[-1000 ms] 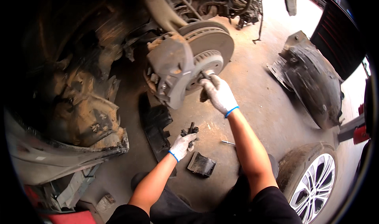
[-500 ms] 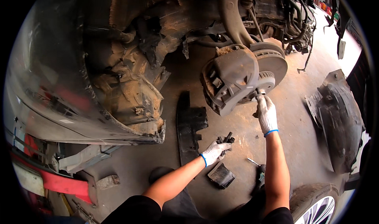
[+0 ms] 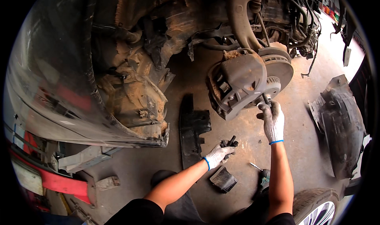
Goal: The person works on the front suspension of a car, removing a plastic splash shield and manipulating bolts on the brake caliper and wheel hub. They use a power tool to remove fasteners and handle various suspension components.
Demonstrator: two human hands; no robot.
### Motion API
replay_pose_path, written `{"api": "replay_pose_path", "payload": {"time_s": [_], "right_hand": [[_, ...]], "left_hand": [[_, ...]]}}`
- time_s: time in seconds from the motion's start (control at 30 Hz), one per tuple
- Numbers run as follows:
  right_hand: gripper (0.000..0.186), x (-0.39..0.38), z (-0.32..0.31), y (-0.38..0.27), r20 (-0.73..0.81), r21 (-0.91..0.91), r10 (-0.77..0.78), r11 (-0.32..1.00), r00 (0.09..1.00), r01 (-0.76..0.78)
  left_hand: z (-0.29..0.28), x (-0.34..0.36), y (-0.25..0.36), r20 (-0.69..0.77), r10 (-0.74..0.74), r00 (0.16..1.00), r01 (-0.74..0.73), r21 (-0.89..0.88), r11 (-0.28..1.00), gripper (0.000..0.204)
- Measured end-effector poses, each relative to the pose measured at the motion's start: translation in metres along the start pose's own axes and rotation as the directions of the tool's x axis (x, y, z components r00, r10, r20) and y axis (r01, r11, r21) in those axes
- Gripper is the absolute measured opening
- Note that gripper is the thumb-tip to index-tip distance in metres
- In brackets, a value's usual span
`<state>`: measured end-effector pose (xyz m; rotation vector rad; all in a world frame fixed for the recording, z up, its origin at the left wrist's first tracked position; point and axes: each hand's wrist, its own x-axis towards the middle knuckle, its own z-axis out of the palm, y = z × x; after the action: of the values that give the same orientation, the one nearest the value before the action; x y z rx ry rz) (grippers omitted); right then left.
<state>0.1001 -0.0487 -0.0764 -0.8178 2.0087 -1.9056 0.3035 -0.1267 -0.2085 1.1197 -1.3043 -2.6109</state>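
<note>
From the view's centre, the gloved right hand (image 3: 273, 120), at three o'clock, pinches a dark cylindrical piece (image 3: 266, 100) by the hub of a brake disc (image 3: 285, 71), at two o'clock. The gloved left hand (image 3: 217, 155), at five, grips several dark, bolt-like pieces (image 3: 232, 141). A black plastic part (image 3: 224, 180) lies beyond it; a tyre (image 3: 306, 200) sits at four.

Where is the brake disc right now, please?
In the head view, the brake disc is right of centre, just above the right hand, with the caliper at its left side.
</note>
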Motion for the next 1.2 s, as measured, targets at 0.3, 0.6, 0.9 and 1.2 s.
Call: {"api": "replay_pose_path", "payload": {"time_s": [0.3, 0.6, 0.9, 1.2], "right_hand": [[0.057, 0.007, -0.006, 0.012, 0.163, 0.319, 0.308, 0.883, 0.937, -0.345], [0.033, 0.006, -0.008, 0.002, 0.203, 0.246, 0.201, 0.937, 0.958, -0.249], [0.041, 0.012, -0.004, 0.022, -0.003, 0.181, 0.147, 0.973, 0.989, -0.144], [0.042, 0.007, -0.006, 0.011, -0.109, -0.246, -0.095, 0.967, 0.99, 0.066]], "left_hand": [[-0.006, 0.005, -0.011, 0.002, -0.014, 1.0, 0.014, -0.007, 1.0, 0.011], [-0.005, 0.0, -0.007, 0.007, -0.019, 1.0, 0.019, -0.027, 0.999, 0.014], [0.003, -0.003, -0.006, -0.012, -0.016, 1.0, 0.016, 0.02, 1.0, 0.009], [0.002, -0.007, -0.004, -0.013, -0.018, 1.0, 0.018, 0.017, 1.0, 0.011]]}}
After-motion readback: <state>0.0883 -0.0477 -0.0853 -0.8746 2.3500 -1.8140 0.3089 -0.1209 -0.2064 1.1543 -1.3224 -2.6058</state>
